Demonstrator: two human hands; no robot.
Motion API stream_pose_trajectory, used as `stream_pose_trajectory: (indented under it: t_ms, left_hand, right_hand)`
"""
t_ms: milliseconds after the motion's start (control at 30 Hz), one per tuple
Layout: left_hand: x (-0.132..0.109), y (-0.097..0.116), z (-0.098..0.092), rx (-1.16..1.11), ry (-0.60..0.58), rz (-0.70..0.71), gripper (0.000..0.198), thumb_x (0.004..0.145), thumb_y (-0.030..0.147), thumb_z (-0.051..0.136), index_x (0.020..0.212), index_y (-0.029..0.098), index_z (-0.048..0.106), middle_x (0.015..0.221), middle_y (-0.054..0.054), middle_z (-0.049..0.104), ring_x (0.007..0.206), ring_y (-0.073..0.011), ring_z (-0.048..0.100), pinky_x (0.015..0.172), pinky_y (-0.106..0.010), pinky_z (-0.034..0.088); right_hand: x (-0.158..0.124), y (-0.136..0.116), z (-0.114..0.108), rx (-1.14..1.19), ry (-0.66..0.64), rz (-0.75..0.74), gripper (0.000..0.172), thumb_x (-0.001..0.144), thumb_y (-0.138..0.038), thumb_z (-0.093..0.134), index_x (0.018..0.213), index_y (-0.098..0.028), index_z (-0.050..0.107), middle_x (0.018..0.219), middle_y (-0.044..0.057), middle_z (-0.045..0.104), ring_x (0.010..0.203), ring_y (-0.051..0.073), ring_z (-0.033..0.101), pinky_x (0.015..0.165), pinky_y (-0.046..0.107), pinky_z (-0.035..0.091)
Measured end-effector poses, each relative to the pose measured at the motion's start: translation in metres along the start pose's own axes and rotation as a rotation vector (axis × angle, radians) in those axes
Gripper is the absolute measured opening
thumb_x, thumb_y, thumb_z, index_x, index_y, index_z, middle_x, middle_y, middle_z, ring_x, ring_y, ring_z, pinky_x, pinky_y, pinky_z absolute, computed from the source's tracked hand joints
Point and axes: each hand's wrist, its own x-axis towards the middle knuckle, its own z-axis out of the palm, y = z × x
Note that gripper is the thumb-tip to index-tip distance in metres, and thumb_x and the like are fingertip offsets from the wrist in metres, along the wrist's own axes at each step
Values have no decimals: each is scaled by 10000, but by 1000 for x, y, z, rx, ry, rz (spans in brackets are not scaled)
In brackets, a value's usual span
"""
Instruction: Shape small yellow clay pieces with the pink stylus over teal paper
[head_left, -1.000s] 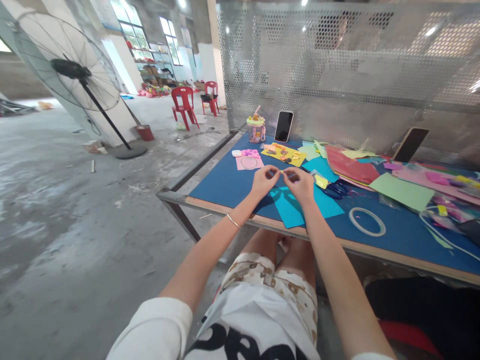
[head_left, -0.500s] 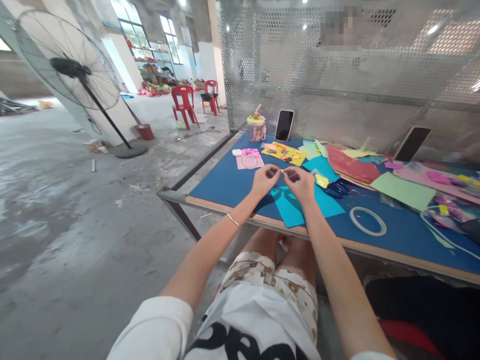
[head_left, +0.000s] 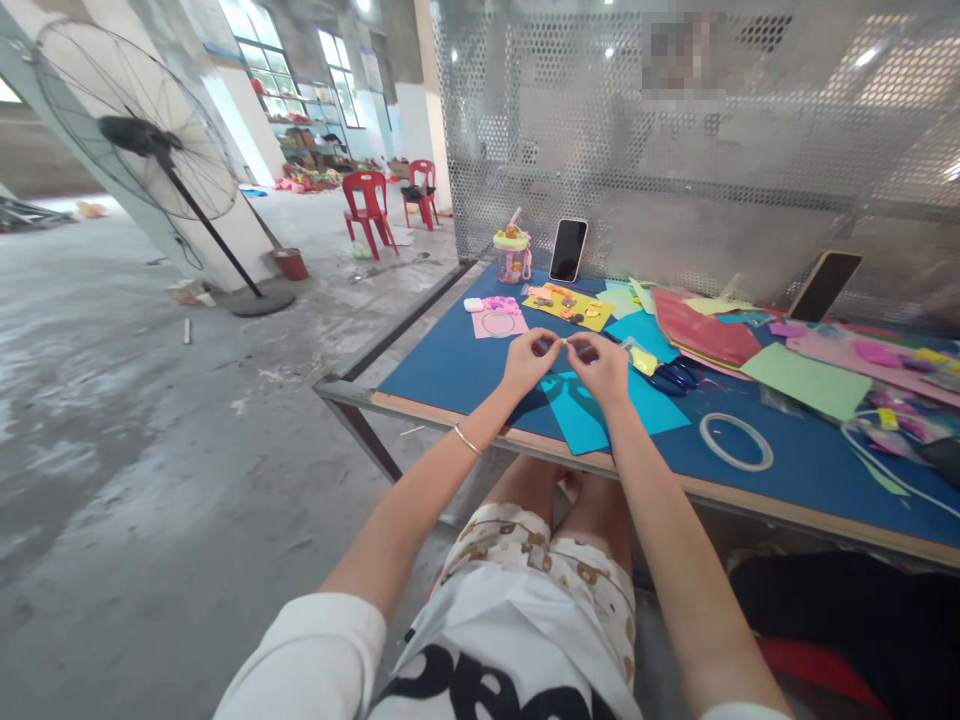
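My left hand point(head_left: 530, 360) and my right hand point(head_left: 601, 366) meet above the near part of the blue table. Both are closed in a pinch, fingertips almost touching, on a tiny yellow piece point(head_left: 564, 342) whose kind is too small to make out. Beneath them lie bright blue paper sheets point(head_left: 589, 425), with the shadows of my hands on them. Just right of my right hand are dark-handled scissors point(head_left: 671, 376) and a small yellow packet point(head_left: 643, 361). Beyond my hands, a yellow sheet point(head_left: 592, 312) carries small orange and brown pieces.
At the back left, a pink card point(head_left: 487, 328) with pink bits lies near a lidded cup point(head_left: 514, 262) and a propped phone point(head_left: 568, 250). Coloured sheets point(head_left: 705, 335) and a white tape ring point(head_left: 735, 443) lie to the right. A perforated metal panel point(head_left: 585, 150) rises behind.
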Motion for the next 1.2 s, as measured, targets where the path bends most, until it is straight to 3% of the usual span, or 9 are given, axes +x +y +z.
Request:
stream_pose_trajectory:
  t_ms: [200, 433, 667, 967, 1200]
  left_hand:
    - [0, 1, 0, 9, 6, 15, 129, 781, 292, 603, 741, 172, 627, 722, 8, 649, 533, -71, 519, 537, -203, 435]
    - [-1, 4, 0, 17, -34, 51, 139, 788, 295, 605, 744, 166, 633, 740, -10, 662, 548, -76, 532, 541, -204, 444]
    - [0, 2, 1, 17, -2, 31, 128, 790, 286, 608, 770, 165, 642, 756, -9, 662, 542, -70, 523, 534, -193, 440]
    - [-8, 9, -3, 214, 26, 265, 122, 825, 269, 593, 911, 191, 630, 809, 7, 623, 549, -64, 480, 562, -195, 406]
    - [-9, 9, -3, 271, 54, 324, 104, 846, 269, 577, 901, 196, 628, 817, 17, 626, 555, -64, 472, 579, -195, 392]
  right_hand:
    - [2, 0, -3, 123, -6, 106, 248, 812, -405, 528, 864, -213, 675, 777, 48, 701, 605, 191, 634, 623, 321, 499]
    - [6, 7, 0, 373, -74, 251, 299, 717, -489, 643, 797, -202, 674, 793, 46, 695, 547, 173, 633, 569, 317, 511]
    - [10, 18, 4, 532, -14, 371, 367, 667, -525, 677, 794, -182, 669, 703, 24, 677, 531, 139, 608, 573, 298, 539]
    - [9, 19, 4, 627, -35, 427, 357, 631, -507, 716, 777, -183, 694, 664, 14, 671, 539, 133, 600, 578, 294, 541]
    - [8, 18, 4, 644, -55, 432, 339, 634, -490, 724, 772, -182, 696, 652, 11, 667, 536, 130, 591, 567, 289, 531]
